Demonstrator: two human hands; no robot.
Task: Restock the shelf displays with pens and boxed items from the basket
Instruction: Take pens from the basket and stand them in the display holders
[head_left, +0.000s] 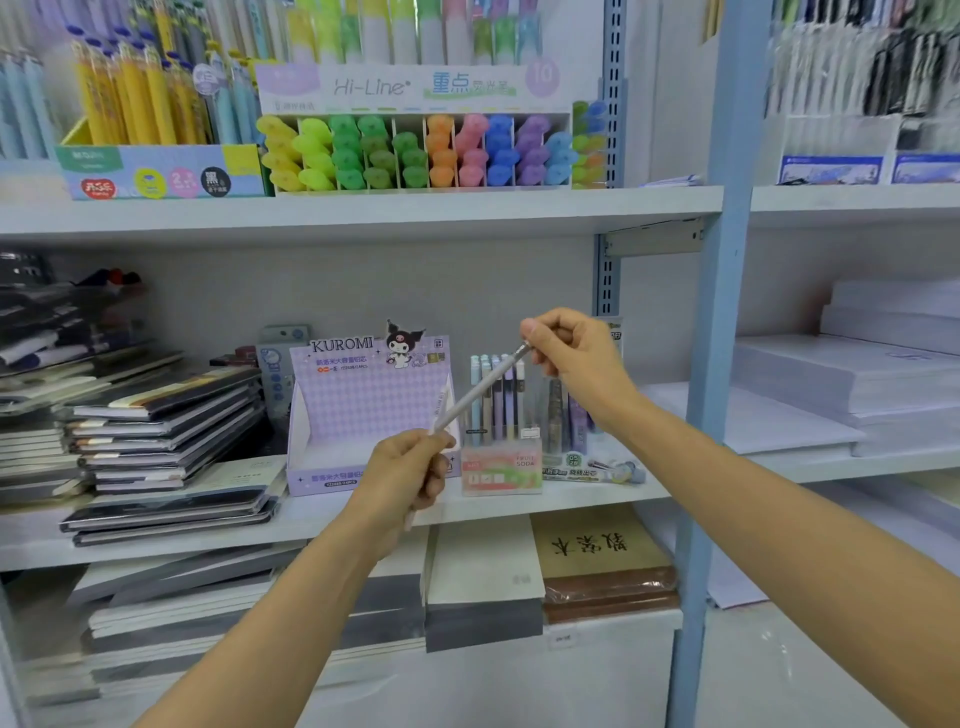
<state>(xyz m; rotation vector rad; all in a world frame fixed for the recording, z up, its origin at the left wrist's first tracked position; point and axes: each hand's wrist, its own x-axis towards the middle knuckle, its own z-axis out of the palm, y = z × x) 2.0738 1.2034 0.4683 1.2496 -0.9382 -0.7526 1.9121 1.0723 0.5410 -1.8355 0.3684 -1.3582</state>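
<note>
The Kuromi display box (363, 410) is matt printed cardboard. In front of it, a pen (478, 392) has a smooth, matt, pale plastic barrel and a shiny metal tip. Just right of it, a pen holder (501, 467) is frosted translucent plastic. Left of it, stacked notebooks (166, 431) have glossy covers.

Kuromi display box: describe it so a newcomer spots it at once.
Start at the middle shelf, under the row of coloured highlighters. Between the stack of dark notebooks and the Fruit Soda pen box stands the Kuromi display box. Only it is lilac-checked, with a cartoon figure on top.
</note>
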